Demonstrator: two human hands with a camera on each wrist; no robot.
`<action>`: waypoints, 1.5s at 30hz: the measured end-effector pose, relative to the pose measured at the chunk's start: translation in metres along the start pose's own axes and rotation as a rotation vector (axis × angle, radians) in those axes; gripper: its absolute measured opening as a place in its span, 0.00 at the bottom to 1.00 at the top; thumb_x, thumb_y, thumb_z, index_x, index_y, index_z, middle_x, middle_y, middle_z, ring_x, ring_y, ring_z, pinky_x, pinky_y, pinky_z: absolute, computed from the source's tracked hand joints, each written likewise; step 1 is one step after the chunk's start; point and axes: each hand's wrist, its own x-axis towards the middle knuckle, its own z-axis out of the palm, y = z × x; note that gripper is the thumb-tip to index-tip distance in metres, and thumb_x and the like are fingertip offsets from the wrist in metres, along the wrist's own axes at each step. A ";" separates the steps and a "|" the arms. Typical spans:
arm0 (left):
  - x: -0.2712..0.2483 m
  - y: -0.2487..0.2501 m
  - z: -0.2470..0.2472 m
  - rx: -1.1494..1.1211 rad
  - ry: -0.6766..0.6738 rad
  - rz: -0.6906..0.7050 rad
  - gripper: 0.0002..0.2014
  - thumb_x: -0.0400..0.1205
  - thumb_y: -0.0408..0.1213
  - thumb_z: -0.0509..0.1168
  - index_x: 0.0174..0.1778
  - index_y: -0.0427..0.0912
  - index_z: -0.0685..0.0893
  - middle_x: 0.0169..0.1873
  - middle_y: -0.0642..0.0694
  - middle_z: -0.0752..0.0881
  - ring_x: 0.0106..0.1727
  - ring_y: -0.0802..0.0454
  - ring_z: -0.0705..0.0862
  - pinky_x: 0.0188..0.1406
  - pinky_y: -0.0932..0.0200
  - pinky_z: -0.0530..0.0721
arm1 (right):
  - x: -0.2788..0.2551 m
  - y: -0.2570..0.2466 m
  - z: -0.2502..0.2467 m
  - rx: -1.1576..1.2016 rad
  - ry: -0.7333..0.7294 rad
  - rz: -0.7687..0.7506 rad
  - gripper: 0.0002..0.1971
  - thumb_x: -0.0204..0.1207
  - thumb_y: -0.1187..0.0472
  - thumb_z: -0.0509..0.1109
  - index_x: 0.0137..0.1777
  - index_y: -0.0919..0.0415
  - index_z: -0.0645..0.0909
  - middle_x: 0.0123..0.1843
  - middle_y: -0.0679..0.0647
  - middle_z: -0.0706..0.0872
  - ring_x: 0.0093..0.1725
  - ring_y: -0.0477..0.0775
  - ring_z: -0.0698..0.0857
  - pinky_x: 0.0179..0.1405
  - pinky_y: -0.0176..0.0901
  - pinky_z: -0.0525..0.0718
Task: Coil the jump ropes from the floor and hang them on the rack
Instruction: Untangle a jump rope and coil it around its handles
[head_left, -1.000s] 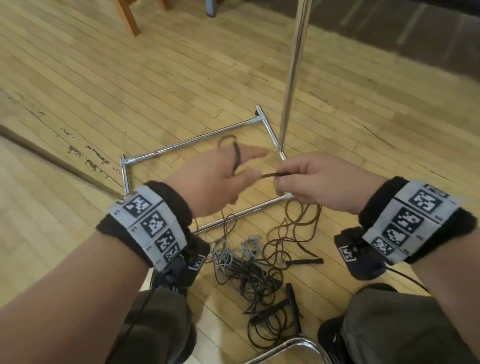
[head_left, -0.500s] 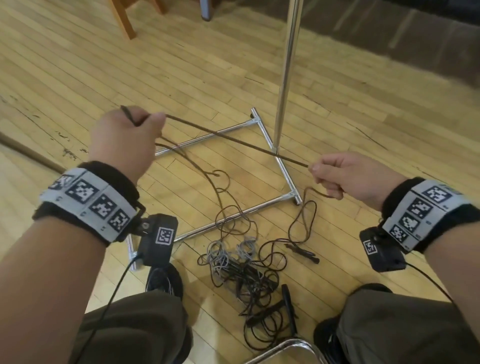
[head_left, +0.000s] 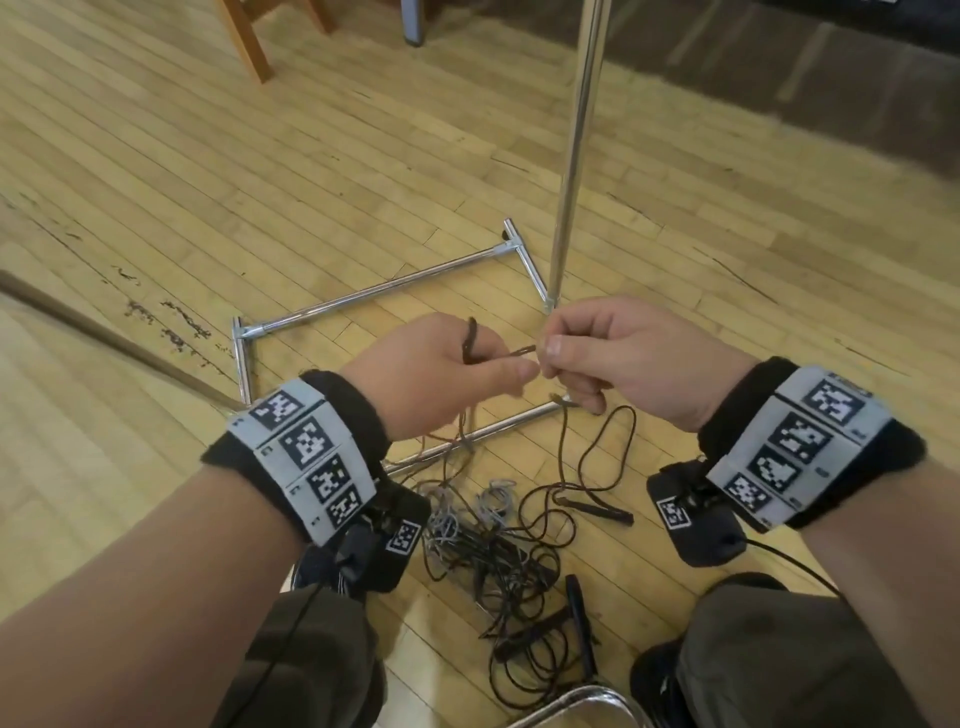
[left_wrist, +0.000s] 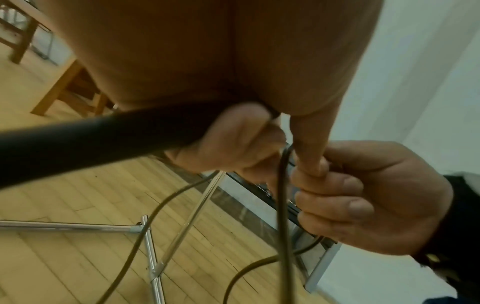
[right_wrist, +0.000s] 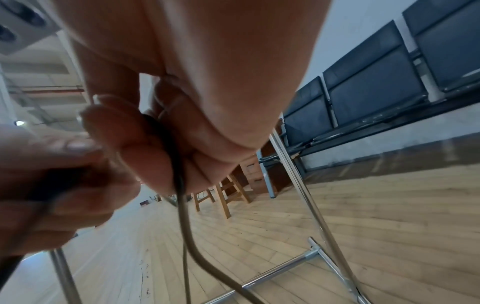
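**Clerk:** Item one, brown jump rope (head_left: 524, 352). Where was it?

**Checker:** Held up between both hands, in front of the rack's upright pole (head_left: 574, 156) and above its floor frame (head_left: 384, 288). Left hand (head_left: 441, 374) gripped the black handle (left_wrist: 85, 142), fingers curled round it, with cord looped over the index finger. Right hand (head_left: 597, 353) pinched the cord between thumb and fingertips, remaining fingers curled under it. The two hands were almost touching.

**Clerk:** The rest of that rope?

**Checker:** It dropped from the right hand in loose loops to the wooden floor (head_left: 208, 156), ending at its second handle (head_left: 597, 506).

**Clerk:** Item two?

**Checker:** Tangled pile (head_left: 498, 551) on the floor between the person's knees: black and grey ropes, handles mixed in. Number of ropes could not be told.

**Clerk:** Step in hand?

**Checker:** By my reading, coiling the first rope, a loop being passed into the left hand. Nothing was seen hanging on the rack, though its top was out of frame.

**Clerk:** Next move calls for?

**Checker:** Likely the left thumb clamping the new loop against the handle, then the right hand sliding down the cord for another length. Loops should be kept even, and the trailing cord kept clear of the pile, or it may drag the tangle along
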 end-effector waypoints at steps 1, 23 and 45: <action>0.000 -0.001 -0.003 -0.056 0.018 -0.002 0.18 0.84 0.61 0.69 0.36 0.53 0.89 0.14 0.59 0.72 0.15 0.62 0.70 0.15 0.73 0.67 | 0.000 0.003 -0.002 0.011 0.002 0.001 0.12 0.89 0.62 0.63 0.46 0.66 0.84 0.28 0.52 0.77 0.29 0.53 0.76 0.34 0.48 0.79; 0.004 -0.012 0.002 -0.040 -0.073 -0.170 0.10 0.86 0.61 0.68 0.62 0.71 0.88 0.33 0.65 0.90 0.19 0.65 0.78 0.22 0.68 0.78 | 0.012 0.006 0.011 -0.448 -0.035 0.021 0.15 0.83 0.44 0.69 0.40 0.52 0.84 0.23 0.40 0.77 0.22 0.38 0.73 0.20 0.29 0.70; -0.008 -0.038 -0.028 0.036 0.259 -0.359 0.17 0.91 0.53 0.63 0.77 0.67 0.80 0.56 0.60 0.88 0.20 0.59 0.82 0.21 0.62 0.85 | 0.010 0.037 -0.015 -0.600 -0.013 0.312 0.11 0.86 0.47 0.64 0.47 0.49 0.83 0.40 0.54 0.87 0.37 0.51 0.83 0.38 0.48 0.81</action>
